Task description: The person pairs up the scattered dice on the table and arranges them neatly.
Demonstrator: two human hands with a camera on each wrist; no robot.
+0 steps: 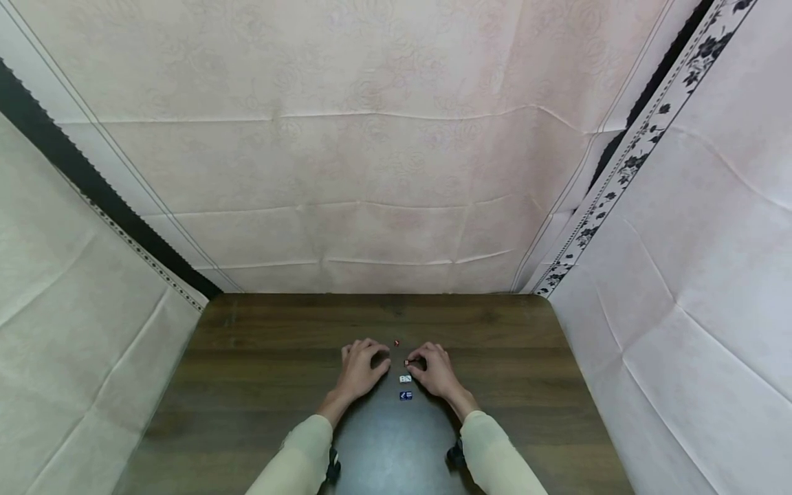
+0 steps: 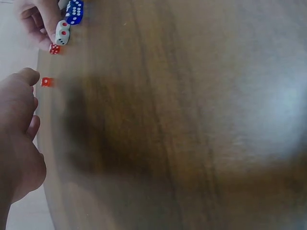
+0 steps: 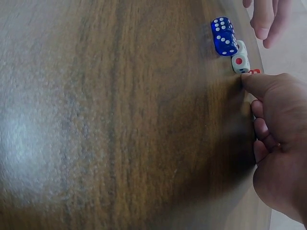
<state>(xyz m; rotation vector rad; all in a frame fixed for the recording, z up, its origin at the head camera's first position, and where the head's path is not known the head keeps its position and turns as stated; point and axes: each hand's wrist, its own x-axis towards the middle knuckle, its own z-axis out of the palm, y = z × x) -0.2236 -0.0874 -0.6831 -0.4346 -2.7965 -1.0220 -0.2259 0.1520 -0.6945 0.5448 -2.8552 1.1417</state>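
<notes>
The right hand (image 1: 434, 372) pinches a red die (image 1: 406, 362) between thumb and fingers, just beyond a pair of white dice (image 1: 405, 379). That die (image 2: 54, 49) shows white pips next to the white dice (image 2: 62, 32) in the left wrist view. Closer to the body lie two blue dice (image 1: 405, 396) side by side, with white pips. My left hand (image 1: 365, 369) rests low over the table, its fingers loosely curved and holding nothing visible. Another red die (image 1: 397, 342) lies apart, farthest from the body; its single pip faces the left wrist camera, close to the left fingertips.
The dice lie on a brown wood-grain table (image 1: 260, 385) with rounded far corners. A pale patterned cloth (image 1: 383, 172) hangs behind it, with more cloth (image 1: 699, 309) along the sides. Dark straps (image 1: 456, 454) sit at the wrists.
</notes>
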